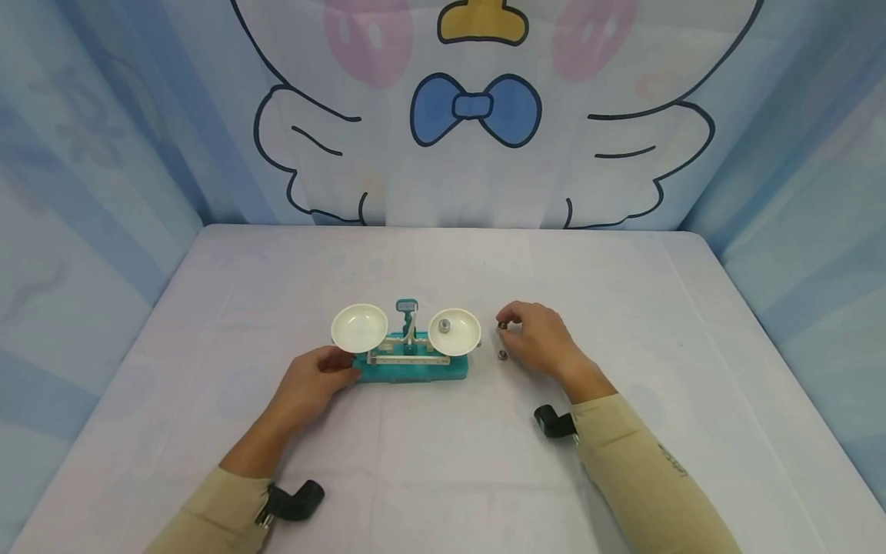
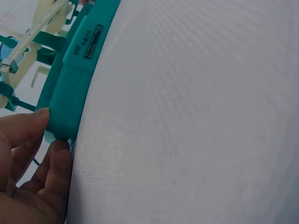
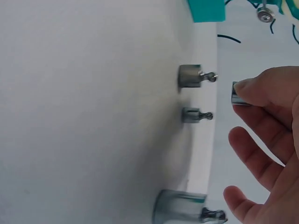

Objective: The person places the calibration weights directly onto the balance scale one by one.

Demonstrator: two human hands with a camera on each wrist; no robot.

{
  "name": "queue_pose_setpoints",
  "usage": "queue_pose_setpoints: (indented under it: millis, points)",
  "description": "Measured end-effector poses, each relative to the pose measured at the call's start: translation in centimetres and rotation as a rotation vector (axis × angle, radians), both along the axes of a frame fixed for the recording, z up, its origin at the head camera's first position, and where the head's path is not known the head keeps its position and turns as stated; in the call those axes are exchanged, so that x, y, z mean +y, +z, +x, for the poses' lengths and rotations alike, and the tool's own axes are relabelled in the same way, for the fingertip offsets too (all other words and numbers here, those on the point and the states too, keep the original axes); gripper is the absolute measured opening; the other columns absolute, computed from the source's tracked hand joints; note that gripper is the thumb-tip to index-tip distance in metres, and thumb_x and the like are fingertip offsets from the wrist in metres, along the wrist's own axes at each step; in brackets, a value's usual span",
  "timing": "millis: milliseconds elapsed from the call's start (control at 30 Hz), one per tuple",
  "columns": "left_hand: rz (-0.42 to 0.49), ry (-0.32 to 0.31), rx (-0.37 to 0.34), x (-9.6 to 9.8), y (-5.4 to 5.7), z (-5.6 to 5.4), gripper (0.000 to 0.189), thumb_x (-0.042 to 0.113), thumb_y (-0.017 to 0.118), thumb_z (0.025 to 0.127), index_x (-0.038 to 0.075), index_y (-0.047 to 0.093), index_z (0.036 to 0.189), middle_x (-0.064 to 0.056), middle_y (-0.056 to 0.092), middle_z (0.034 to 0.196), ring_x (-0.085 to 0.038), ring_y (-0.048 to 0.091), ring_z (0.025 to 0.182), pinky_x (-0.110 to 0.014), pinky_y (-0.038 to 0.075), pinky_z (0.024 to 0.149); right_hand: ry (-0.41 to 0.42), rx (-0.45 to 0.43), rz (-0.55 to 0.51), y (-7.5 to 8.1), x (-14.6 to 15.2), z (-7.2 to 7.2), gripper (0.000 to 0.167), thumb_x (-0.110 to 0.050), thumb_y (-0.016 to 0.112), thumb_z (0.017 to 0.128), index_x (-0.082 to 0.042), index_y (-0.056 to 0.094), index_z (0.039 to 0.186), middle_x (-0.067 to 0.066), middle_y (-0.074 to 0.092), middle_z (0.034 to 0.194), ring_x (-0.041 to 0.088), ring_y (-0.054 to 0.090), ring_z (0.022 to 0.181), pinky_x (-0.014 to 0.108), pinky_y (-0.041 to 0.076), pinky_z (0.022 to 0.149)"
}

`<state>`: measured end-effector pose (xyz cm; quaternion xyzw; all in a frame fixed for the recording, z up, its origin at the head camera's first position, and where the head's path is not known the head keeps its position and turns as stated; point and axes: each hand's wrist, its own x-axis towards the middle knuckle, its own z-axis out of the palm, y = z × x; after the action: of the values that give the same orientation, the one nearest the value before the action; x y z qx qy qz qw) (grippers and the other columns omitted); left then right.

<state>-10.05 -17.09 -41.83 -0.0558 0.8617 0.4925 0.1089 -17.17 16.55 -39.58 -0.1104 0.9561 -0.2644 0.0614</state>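
A teal balance scale with two cream pans stands on the table. Its right pan carries a small metal weight, while nothing lies in the left pan. My left hand grips the left end of the scale's base between thumb and fingers. To the right of the scale, my right hand pinches another metal weight between thumb and forefinger, apart from the pan. My other right fingers are loosely bent.
In the right wrist view, a knobbed weight, a smaller one and a larger one stand on the table. The head view shows one weight beside my right hand. A printed curtain hangs behind the table.
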Motion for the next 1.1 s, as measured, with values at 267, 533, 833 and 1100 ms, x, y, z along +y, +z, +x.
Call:
queue_pose_setpoints:
  millis: [267, 533, 833, 1100]
  points:
    - [0.012, 0.0, 0.002, 0.0, 0.0, 0.1, 0.045, 0.013, 0.067, 0.094, -0.007, 0.057, 0.133, -0.025, 0.06, 0.131, -0.04, 0.054, 0.124, -0.052, 0.044, 0.103, 0.007, 0.087, -0.08, 1.3, -0.6, 0.6, 0.023, -0.018, 0.068, 0.094, -0.006, 0.066, 0.114, 0.011, 0.068, 0.113, 0.032, 0.059, 0.111, 0.051, 0.048, 0.097]
    - [0.015, -0.001, 0.005, -0.2, -0.2, -0.1, 0.044, 0.013, 0.065, 0.094, -0.006, 0.057, 0.133, -0.024, 0.06, 0.131, -0.039, 0.054, 0.125, -0.052, 0.044, 0.104, 0.036, 0.146, -0.131, 2.7, -1.3, 1.3, 0.023, -0.019, 0.068, 0.095, -0.006, 0.068, 0.114, 0.011, 0.069, 0.112, 0.03, 0.06, 0.11, 0.052, 0.047, 0.098]
    - [0.004, 0.0, 0.002, -0.2, -0.3, -0.1, 0.044, 0.014, 0.065, 0.095, -0.005, 0.058, 0.133, -0.023, 0.06, 0.132, -0.039, 0.054, 0.125, -0.052, 0.044, 0.104, 0.109, 0.208, -0.202, 3.7, -2.8, 1.8, 0.023, -0.018, 0.069, 0.094, -0.005, 0.071, 0.113, 0.01, 0.069, 0.111, 0.029, 0.06, 0.11, 0.052, 0.047, 0.099]
    - [0.008, 0.006, -0.002, -0.1, -0.3, -0.1, 0.043, 0.013, 0.065, 0.095, -0.005, 0.058, 0.133, -0.023, 0.06, 0.131, -0.038, 0.054, 0.125, -0.052, 0.044, 0.104, 0.172, 0.248, -0.198, 3.5, -3.5, 1.6, 0.018, -0.015, 0.07, 0.093, -0.007, 0.074, 0.108, 0.007, 0.071, 0.111, 0.027, 0.059, 0.109, 0.048, 0.048, 0.097]
